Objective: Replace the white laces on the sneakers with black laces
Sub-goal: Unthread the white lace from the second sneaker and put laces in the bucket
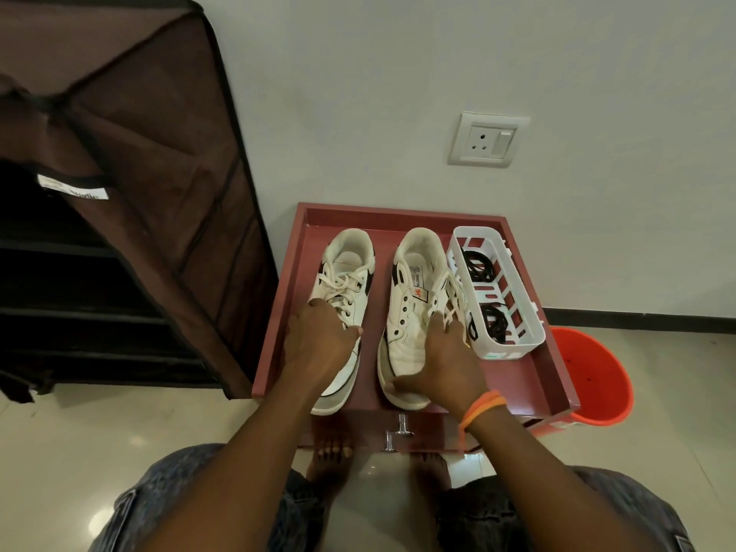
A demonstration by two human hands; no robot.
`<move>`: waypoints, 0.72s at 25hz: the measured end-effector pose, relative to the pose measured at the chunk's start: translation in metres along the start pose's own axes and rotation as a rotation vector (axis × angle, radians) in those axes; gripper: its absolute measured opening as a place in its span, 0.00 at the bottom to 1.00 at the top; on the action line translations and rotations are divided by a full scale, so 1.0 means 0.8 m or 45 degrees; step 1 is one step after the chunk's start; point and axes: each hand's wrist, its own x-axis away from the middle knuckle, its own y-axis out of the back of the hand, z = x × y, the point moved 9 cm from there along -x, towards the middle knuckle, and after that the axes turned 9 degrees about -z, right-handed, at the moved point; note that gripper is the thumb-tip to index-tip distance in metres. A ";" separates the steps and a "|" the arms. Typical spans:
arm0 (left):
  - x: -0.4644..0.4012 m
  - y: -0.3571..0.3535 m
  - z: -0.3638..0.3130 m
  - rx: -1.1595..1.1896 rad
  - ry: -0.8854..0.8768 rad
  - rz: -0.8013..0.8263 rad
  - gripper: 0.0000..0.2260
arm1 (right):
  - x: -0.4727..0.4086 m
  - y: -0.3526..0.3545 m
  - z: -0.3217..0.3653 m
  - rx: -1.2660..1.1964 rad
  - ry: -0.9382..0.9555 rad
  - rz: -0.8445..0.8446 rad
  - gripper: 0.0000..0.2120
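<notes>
Steadying both white sneakers on the red tray-top cabinet (314,217), left hand (318,340) cups the left sneaker (346,280), right hand (442,360) grips the right sneaker (410,312) with fingers in its white laces (450,300), black laces (480,266) waiting in white basket (513,348).

shoe tongue label (416,277), print unreadable
</notes>
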 end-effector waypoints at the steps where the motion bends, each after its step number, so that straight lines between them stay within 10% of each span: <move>1: 0.004 0.000 -0.001 -0.034 -0.007 -0.006 0.29 | -0.008 -0.001 0.005 0.010 0.005 -0.046 0.56; 15: 0.035 0.016 -0.004 0.181 -0.050 0.023 0.21 | -0.064 0.036 0.004 -0.047 0.057 -0.405 0.32; 18: 0.014 0.048 -0.036 0.146 -0.313 -0.198 0.20 | -0.054 0.049 0.048 -0.501 0.248 -0.577 0.19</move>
